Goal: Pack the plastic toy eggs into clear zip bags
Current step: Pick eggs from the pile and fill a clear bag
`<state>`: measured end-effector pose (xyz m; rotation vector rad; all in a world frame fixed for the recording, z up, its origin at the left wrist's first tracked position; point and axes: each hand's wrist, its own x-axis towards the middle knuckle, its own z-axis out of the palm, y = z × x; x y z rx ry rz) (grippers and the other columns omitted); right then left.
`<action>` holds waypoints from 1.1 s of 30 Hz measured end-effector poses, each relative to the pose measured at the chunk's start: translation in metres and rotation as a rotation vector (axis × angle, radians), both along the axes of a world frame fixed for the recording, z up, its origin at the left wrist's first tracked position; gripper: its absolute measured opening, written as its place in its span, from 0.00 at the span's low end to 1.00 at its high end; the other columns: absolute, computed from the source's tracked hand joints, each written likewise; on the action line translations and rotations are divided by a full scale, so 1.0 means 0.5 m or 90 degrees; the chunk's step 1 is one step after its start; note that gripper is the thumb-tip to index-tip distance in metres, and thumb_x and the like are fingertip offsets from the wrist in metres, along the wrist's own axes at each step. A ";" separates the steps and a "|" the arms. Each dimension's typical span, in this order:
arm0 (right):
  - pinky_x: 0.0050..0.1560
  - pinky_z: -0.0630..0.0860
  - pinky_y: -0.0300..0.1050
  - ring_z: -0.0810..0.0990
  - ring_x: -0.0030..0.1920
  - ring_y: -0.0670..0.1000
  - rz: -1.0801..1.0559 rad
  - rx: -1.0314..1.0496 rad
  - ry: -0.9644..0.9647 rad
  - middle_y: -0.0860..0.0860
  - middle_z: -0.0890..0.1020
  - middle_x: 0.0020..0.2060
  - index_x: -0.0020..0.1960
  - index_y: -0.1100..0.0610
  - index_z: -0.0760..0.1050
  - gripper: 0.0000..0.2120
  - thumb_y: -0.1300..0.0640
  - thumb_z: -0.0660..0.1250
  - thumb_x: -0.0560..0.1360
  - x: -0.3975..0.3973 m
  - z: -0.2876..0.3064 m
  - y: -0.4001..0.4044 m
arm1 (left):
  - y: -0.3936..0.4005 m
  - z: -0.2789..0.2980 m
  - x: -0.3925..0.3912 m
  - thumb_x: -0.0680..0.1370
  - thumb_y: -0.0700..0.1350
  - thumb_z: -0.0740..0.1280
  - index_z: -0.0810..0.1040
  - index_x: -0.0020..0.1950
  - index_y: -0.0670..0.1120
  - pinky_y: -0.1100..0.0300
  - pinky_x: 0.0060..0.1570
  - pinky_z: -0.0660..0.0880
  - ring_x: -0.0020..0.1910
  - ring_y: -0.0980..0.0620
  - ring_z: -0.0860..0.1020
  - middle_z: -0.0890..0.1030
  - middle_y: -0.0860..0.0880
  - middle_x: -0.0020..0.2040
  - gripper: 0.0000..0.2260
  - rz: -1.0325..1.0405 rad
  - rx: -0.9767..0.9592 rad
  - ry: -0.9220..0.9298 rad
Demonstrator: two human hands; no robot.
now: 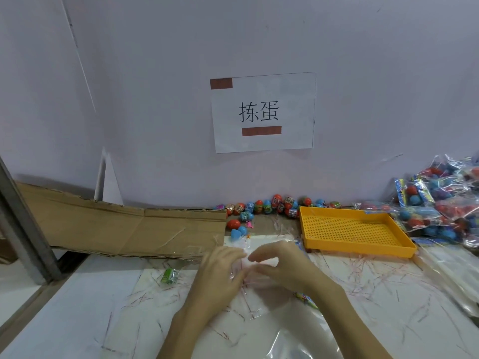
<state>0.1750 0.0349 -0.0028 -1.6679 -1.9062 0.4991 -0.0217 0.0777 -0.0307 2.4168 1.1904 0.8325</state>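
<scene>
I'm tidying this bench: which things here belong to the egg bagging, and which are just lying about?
Job: loose toy eggs along the wall; clear bag held between left hand and right hand; filled bags.

Lying about: cardboard; yellow tray; paper sign; green wrapper.

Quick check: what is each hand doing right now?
Left hand: fingers curled, pinching the clear zip bag at its edge.
Right hand: fingers curled over the same bag; whether it actually grips cannot be told.
</scene>
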 end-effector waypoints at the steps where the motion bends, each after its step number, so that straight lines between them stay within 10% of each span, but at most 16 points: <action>1: 0.61 0.77 0.41 0.80 0.55 0.39 0.003 -0.037 -0.047 0.40 0.84 0.57 0.60 0.43 0.83 0.13 0.49 0.74 0.76 -0.002 -0.010 0.002 | 0.003 -0.007 0.000 0.83 0.55 0.67 0.79 0.67 0.59 0.67 0.66 0.54 0.70 0.62 0.68 0.77 0.64 0.66 0.13 -0.003 0.026 0.048; 7: 0.56 0.77 0.40 0.78 0.52 0.43 -0.007 0.004 -0.101 0.41 0.84 0.54 0.55 0.46 0.85 0.07 0.51 0.71 0.78 -0.035 -0.029 0.020 | 0.007 -0.012 -0.007 0.73 0.51 0.79 0.88 0.46 0.56 0.61 0.60 0.54 0.60 0.55 0.75 0.84 0.62 0.47 0.03 0.059 0.150 0.025; 11: 0.50 0.74 0.33 0.78 0.46 0.40 -0.104 0.080 -0.032 0.42 0.84 0.48 0.54 0.50 0.82 0.06 0.57 0.67 0.81 -0.032 -0.023 0.016 | 0.002 0.007 0.001 0.80 0.52 0.72 0.85 0.61 0.54 0.56 0.70 0.58 0.69 0.56 0.73 0.80 0.59 0.65 0.10 0.060 0.165 -0.114; 17: 0.52 0.83 0.45 0.87 0.50 0.54 -0.043 0.095 0.568 0.55 0.87 0.47 0.54 0.63 0.78 0.08 0.61 0.62 0.84 -0.014 0.028 -0.002 | -0.014 0.060 -0.006 0.76 0.62 0.73 0.67 0.78 0.57 0.79 0.61 0.65 0.72 0.70 0.67 0.71 0.66 0.74 0.33 0.012 -0.117 -0.452; 22: 0.54 0.82 0.48 0.84 0.58 0.63 0.073 -0.137 0.823 0.63 0.84 0.56 0.60 0.66 0.76 0.13 0.57 0.65 0.81 -0.026 0.048 -0.019 | -0.008 0.060 -0.009 0.72 0.55 0.77 0.84 0.55 0.53 0.67 0.44 0.78 0.48 0.54 0.85 0.87 0.51 0.49 0.13 -0.016 -0.233 -0.529; 25: 0.49 0.83 0.47 0.86 0.52 0.57 -0.013 -0.043 0.705 0.58 0.86 0.54 0.61 0.60 0.77 0.12 0.56 0.68 0.80 -0.039 0.046 -0.014 | -0.003 0.053 -0.016 0.77 0.45 0.75 0.87 0.46 0.51 0.65 0.38 0.78 0.35 0.50 0.84 0.87 0.48 0.41 0.01 -0.015 -0.225 -0.491; 29: 0.50 0.79 0.33 0.81 0.50 0.40 -0.159 0.460 0.238 0.43 0.82 0.48 0.56 0.53 0.76 0.11 0.67 0.68 0.78 -0.040 0.030 -0.007 | -0.004 0.041 -0.016 0.80 0.42 0.72 0.84 0.46 0.54 0.67 0.35 0.77 0.32 0.56 0.82 0.85 0.58 0.40 0.07 0.039 -0.158 -0.289; 33: 0.51 0.78 0.32 0.81 0.51 0.40 -0.026 0.422 0.128 0.40 0.83 0.50 0.59 0.52 0.81 0.10 0.62 0.69 0.79 -0.050 0.018 -0.007 | -0.008 0.036 -0.013 0.81 0.44 0.72 0.84 0.48 0.55 0.67 0.36 0.78 0.32 0.57 0.80 0.84 0.61 0.40 0.06 0.019 -0.109 -0.240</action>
